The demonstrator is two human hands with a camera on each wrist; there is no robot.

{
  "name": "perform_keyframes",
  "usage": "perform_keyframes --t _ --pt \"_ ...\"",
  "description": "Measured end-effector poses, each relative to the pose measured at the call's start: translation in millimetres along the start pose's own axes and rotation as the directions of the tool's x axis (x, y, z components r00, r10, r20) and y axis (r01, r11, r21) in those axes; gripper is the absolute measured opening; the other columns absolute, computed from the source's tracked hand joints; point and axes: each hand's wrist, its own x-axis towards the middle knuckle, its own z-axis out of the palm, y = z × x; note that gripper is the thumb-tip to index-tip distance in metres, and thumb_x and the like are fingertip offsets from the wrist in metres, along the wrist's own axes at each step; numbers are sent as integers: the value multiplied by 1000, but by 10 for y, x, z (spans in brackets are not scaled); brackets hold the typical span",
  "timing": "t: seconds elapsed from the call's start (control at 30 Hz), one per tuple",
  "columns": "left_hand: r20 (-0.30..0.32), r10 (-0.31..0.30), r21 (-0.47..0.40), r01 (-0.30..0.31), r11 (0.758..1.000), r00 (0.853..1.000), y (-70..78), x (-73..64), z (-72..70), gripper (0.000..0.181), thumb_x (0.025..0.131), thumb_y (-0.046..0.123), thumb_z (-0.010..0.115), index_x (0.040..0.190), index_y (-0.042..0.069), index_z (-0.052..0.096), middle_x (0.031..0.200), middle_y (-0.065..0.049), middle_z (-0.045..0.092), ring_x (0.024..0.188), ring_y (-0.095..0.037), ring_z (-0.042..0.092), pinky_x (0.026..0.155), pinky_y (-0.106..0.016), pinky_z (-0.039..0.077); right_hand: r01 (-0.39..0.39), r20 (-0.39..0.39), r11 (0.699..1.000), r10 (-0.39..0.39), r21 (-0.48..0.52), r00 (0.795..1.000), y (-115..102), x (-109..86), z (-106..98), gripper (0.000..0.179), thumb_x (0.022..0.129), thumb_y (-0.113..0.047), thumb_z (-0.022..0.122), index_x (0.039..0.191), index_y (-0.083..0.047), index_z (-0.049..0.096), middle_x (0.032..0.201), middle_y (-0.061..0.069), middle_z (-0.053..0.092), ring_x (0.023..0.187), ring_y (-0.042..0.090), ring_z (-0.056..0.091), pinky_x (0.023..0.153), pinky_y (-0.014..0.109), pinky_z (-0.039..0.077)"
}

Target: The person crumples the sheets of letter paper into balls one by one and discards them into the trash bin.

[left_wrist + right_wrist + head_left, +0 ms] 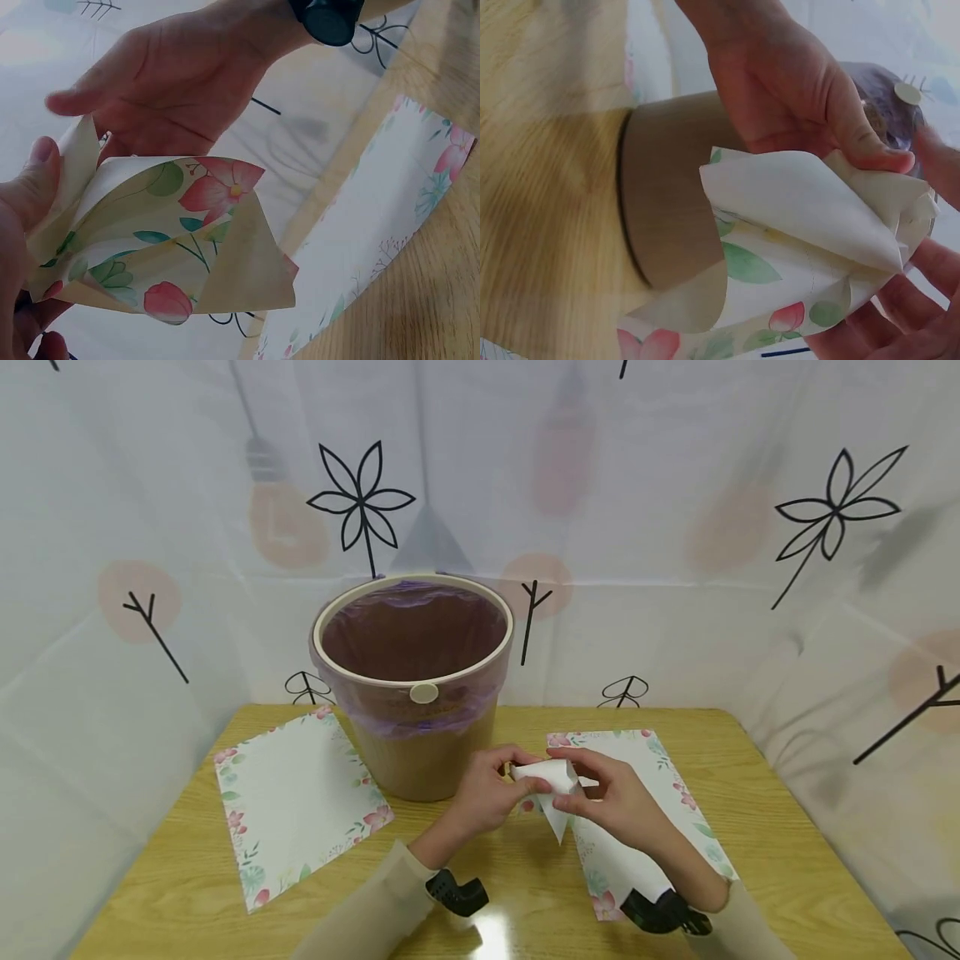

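Both hands hold a partly folded, crumpled paper sheet (553, 774) over the table, between the bin and the right-hand sheet. It is white with a floral border of pink flowers and green leaves, and one pointed corner hangs down. My left hand (489, 791) pinches its left end, thumb in front and fingers behind. On the other end, my right hand (609, 799) grips the paper between thumb and fingers. The right wrist view shows the folded paper (802, 202) with the left thumb along its top edge and the right fingers (907, 304) beneath it.
A beige-brown bin (420, 760) with a purple bag liner (420, 727) stands at the back, left of the hands. One flat floral-bordered sheet (300, 810) lies on the left, another sheet (637, 860) under the right forearm. Behind the wooden table (780, 860) hangs a patterned cloth (660, 552).
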Motion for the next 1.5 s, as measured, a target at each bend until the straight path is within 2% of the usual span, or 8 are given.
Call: perform_keyframes --t 0.13,0.27,0.43,0.57,0.7,1.0,1.23,1.5 --pt "-30 10 46 -9 999 1000 -7 1 14 17 80 17 84 88 8 73 84 -2 69 59 -20 63 50 -34 55 -11 5 999 11 -35 1000 -6 -8 8 50 86 -9 79 132 -4 60 113 7 65 87 13 59 72 32 58" --pt "-34 -7 24 7 1000 999 -7 2 43 17 80 16 84 85 6 72 81 -4 67 62 -16 62 49 -36 56 -11 -25 1000 11 -16 1000 -20 -9 36 34 88 -6 75 121 -5 65 95 4 64 76 12 60 64 32 58" --pt "-40 2 23 -1 1000 999 8 -2 73 18 80 17 84 82 5 71 78 -4 65 61 -11 62 47 -43 56 -29 -69 999 27 -17 997 -34 -9 60 17 87 -2 74 101 -9 67 92 4 68 74 13 64 61 32 58" --pt "-39 42 68 -40 997 998 8 -3 70 17 79 18 85 80 7 72 76 -2 67 58 -9 61 48 -36 56 -30 -71 1000 30 6 997 -26 -9 69 17 87 3 72 96 -9 65 91 5 68 76 13 66 63 32 59" --pt "-27 37 97 -34 995 999 -30 6 36 15 79 21 85 84 11 75 78 3 70 66 -7 58 58 -25 49 -25 -60 1000 26 13 998 -9 -8 79 15 90 0 71 101 -9 65 92 4 67 77 14 66 64 32 59" --pt "115 21 21 -24 1000 993 -111 23 -157 19 89 9 76 107 4 75 100 -6 73 87 -12 64 74 -33 52 -84 -65 993 90 82 994 19 -35 -24 27 96 -2 64 122 0 61 100 13 66 81 18 65 62 34 58" --pt "54 47 5 -47 999 997 -87 37 -155 14 85 8 80 97 1 77 90 -9 74 77 -10 65 59 -24 47 -100 -28 989 104 108 994 35 -44 -39 46 95 -2 65 140 -5 52 112 17 61 88 22 68 66 37 59" --pt "-18 40 -8 -40 999 999 -99 15 -103 15 81 9 83 94 2 79 90 -6 76 65 -12 63 52 -21 48 -137 -77 986 145 96 987 32 -38 -14 35 89 1 71 122 -1 60 106 18 64 83 25 68 67 34 59"
